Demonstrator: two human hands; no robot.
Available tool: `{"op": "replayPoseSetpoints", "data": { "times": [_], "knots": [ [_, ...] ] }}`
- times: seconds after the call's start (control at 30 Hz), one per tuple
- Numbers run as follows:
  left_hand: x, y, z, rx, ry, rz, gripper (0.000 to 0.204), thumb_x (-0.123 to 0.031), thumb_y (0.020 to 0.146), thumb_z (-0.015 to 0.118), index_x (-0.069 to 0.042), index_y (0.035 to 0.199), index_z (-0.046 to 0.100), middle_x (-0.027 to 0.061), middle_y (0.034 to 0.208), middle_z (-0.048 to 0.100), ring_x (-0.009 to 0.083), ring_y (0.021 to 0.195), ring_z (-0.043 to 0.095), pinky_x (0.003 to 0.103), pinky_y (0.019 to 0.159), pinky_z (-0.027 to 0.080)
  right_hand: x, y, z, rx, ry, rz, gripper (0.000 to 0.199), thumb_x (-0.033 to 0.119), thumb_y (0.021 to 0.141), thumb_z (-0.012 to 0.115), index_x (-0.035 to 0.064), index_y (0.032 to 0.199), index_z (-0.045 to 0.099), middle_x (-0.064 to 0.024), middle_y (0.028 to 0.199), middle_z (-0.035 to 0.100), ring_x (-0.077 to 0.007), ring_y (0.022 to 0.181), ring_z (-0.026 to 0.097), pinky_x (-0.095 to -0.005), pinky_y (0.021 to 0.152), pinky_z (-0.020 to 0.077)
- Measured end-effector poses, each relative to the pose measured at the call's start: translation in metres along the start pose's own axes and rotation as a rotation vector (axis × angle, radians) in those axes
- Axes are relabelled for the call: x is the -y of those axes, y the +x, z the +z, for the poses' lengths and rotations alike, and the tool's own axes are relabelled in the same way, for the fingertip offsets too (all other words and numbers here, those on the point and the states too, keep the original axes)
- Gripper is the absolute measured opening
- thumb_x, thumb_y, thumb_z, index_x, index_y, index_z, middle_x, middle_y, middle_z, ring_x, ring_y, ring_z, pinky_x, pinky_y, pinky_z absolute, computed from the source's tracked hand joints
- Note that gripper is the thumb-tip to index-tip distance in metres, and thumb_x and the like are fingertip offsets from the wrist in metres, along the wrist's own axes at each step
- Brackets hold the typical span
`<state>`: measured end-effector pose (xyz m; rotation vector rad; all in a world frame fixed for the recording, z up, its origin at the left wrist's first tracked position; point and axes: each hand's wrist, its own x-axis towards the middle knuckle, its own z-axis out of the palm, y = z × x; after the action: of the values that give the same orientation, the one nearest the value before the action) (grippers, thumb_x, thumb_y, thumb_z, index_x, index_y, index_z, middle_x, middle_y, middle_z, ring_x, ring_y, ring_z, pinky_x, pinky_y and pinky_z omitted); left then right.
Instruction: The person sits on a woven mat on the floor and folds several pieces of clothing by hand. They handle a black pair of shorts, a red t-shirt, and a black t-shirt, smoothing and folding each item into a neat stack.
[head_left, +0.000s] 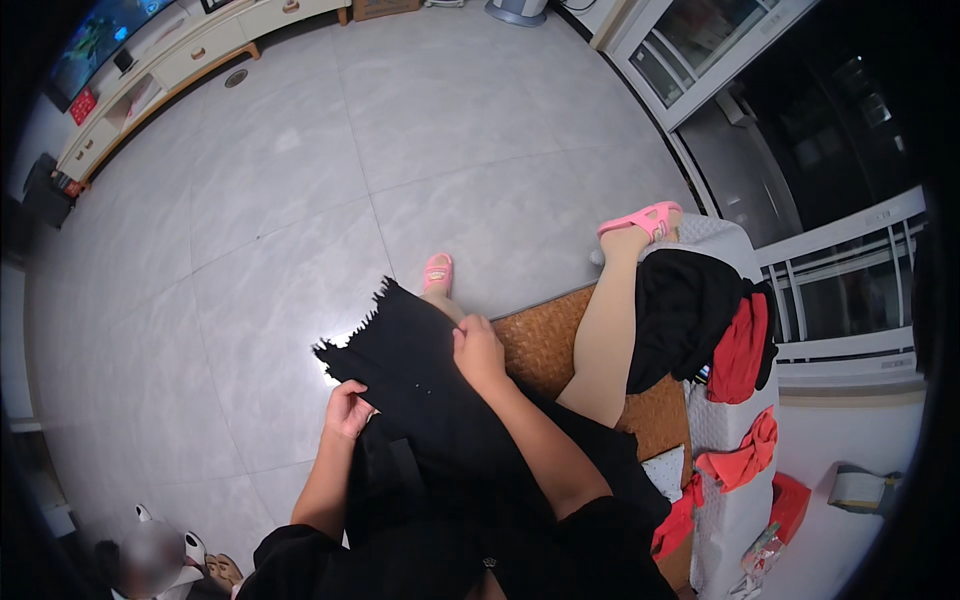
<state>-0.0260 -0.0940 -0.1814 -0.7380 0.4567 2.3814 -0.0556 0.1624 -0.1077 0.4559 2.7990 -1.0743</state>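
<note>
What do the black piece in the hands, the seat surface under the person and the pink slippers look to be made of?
Black piece: soft matte fabric, likely woven or knitted; it drapes and has a fringed edge. Seat mat: brown, with a fine plaited pattern, probably woven rattan or bamboo. Pink slippers: smooth, moulded-looking straps, probably rubber or foam plastic. The left hand and right hand both grip the fabric.

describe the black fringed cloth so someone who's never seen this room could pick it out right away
Start at the woven brown seat beside the pale tiled floor. The black fringed cloth lies spread over the seated person's lap, gripped by the left hand and the right hand. Unlike the black garment heaped by the red clothes, it is flat and has a ragged fringe along its far edge.
</note>
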Motion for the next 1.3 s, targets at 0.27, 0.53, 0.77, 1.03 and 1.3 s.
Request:
{"op": "replayPoseSetpoints", "data": {
  "times": [0.27,0.53,0.77,1.03,1.3],
  "knots": [
    [-0.005,0.014,0.019,0.004,-0.014,0.074,0.042,-0.024,0.091,0.051,0.001,0.124,0.045,0.0121,0.128,0.048,0.0269,0.117,0.045,0.041,0.102,0.034,0.021,-0.089,-0.018,-0.245,-0.168,-0.325,0.043,0.019,0.079,0.061,0.0061,0.118,0.048,-0.0198,0.131,0.035,-0.0368,0.123,0.033,-0.0573,0.100,0.0231],
    [-0.078,0.001,0.098,0.325,-0.021,0.180,0.039,-0.025,0.095,0.043,0.002,0.123,0.046,0.0139,0.127,0.048,0.0268,0.117,0.047,0.040,0.103,0.034,0.007,-0.139,-0.043,-0.303,-0.177,-0.155,0.045,0.026,0.084,0.055,0.0115,0.126,0.047,-0.0187,0.135,0.033,-0.0346,0.127,0.028,-0.0571,0.102,0.0169],
    [-0.106,0.020,0.160,0.487,0.212,0.157,0.041,-0.028,0.096,0.039,0.001,0.125,0.045,0.0140,0.128,0.048,0.0269,0.117,0.046,0.040,0.103,0.034,-0.035,-0.127,-0.015,-0.272,-0.199,-0.264,0.042,0.023,0.082,0.057,0.0087,0.121,0.051,-0.0157,0.134,0.037,-0.0318,0.128,0.029,-0.0526,0.104,0.0178],
    [0.046,-0.043,0.265,0.370,1.284,0.396,0.048,-0.033,0.093,0.045,0.002,0.124,0.043,0.0088,0.118,0.052,0.0189,0.111,0.049,0.031,0.096,0.035,-0.040,-0.165,-0.216,0.164,1.536,0.185,0.053,0.034,0.098,0.026,-0.0029,0.135,0.023,-0.0280,0.133,0.033,-0.0411,0.120,0.040,-0.0550,0.095,0.0378],
    [0.231,-0.113,0.253,1.441,2.189,0.526,0.065,-0.013,0.070,0.065,-0.004,0.130,0.041,0.0208,0.138,0.030,0.0373,0.128,0.028,0.049,0.105,0.022,-0.065,-0.228,-0.280,0.283,0.974,0.540,0.054,0.038,0.084,0.059,0.0020,0.123,0.048,-0.0112,0.121,0.052,-0.0249,0.110,0.050,-0.0343,0.089,0.0423]
  ]
}}
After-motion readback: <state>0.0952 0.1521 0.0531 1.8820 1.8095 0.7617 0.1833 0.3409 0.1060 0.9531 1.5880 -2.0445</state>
